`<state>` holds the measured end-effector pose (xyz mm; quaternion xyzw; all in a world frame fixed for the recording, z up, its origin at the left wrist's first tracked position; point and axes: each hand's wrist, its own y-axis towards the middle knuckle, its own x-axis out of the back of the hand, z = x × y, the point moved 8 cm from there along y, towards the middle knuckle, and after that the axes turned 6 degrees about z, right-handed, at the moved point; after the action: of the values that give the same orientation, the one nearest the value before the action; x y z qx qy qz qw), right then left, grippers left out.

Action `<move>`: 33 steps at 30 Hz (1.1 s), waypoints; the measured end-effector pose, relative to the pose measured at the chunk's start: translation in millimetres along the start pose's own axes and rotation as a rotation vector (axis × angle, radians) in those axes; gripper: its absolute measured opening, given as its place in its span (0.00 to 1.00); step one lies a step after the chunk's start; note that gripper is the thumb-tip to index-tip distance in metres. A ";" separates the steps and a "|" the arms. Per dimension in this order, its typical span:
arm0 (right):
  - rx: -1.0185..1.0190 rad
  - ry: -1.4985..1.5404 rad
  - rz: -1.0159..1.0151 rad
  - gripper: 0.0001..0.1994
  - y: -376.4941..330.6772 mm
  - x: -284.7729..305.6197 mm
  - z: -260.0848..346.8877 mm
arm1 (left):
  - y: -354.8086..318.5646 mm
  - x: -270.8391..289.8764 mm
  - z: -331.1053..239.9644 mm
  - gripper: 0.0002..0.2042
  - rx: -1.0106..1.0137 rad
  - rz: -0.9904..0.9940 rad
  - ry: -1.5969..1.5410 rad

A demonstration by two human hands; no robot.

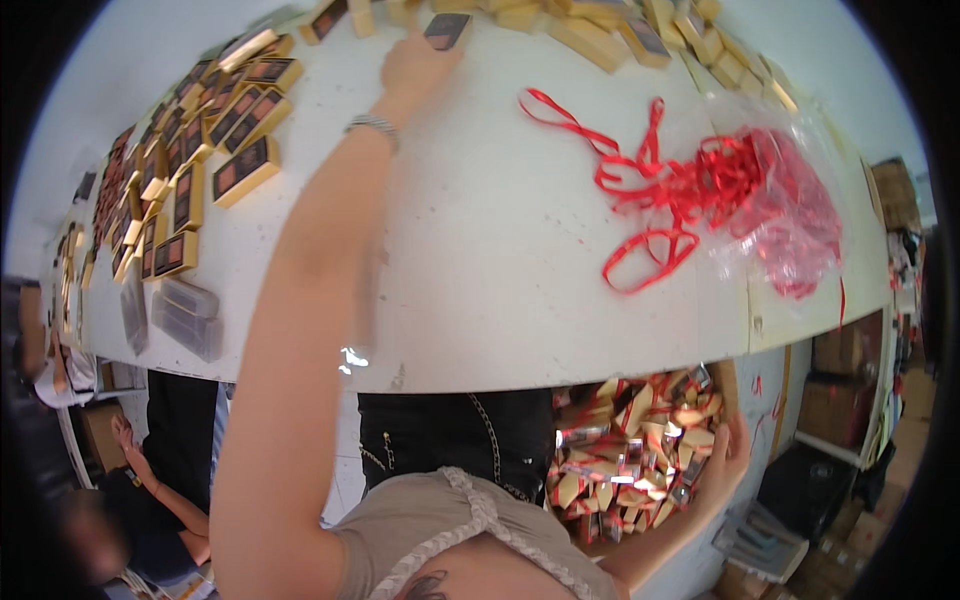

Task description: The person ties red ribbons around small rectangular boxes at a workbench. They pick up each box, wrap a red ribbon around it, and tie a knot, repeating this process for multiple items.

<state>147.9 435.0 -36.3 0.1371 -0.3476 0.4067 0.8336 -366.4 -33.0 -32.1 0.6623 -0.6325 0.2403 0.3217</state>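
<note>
My left arm stretches across the white table (460,250) to its far side. There my left hand (415,78), slightly blurred, is closed at a small gold box with a dark printed top (447,31); some of its fingers are hidden. Low on the right, my right hand (730,455) grips the rim of a carton (732,390) beside the table's near edge. Inside the carton lie many small gold boxes tied with red ribbon (630,460).
Gold boxes (247,170) pile along the table's left side, and more (590,42) line the far edge. Red ribbons (650,180) spill from a clear plastic bag (790,220) on the right. Clear plastic trays (187,318) lie front left. Another person (170,510) sits at lower left.
</note>
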 end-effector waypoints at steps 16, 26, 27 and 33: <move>0.946 0.019 0.279 0.03 8.8 -188.2 238.5 | -317.0 -0.4 -50.1 0.37 0.300 0.770 -1.357; 0.216 1.336 0.816 0.09 -13.0 -206.8 290.8 | -306.6 2.1 -61.9 0.28 0.073 0.530 -1.098; 0.250 1.319 0.806 0.09 -17.0 -208.5 297.0 | -307.9 1.3 -58.1 0.29 0.050 0.542 -0.957; 0.244 1.329 0.747 0.08 -24.3 -216.3 308.1 | -300.0 10.3 -88.2 0.31 -0.057 0.284 -0.923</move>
<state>-70.0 136.1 37.6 -0.1714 0.2499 0.6934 0.6538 -60.0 22.2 -1.5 0.5979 -0.7996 -0.0549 -0.0105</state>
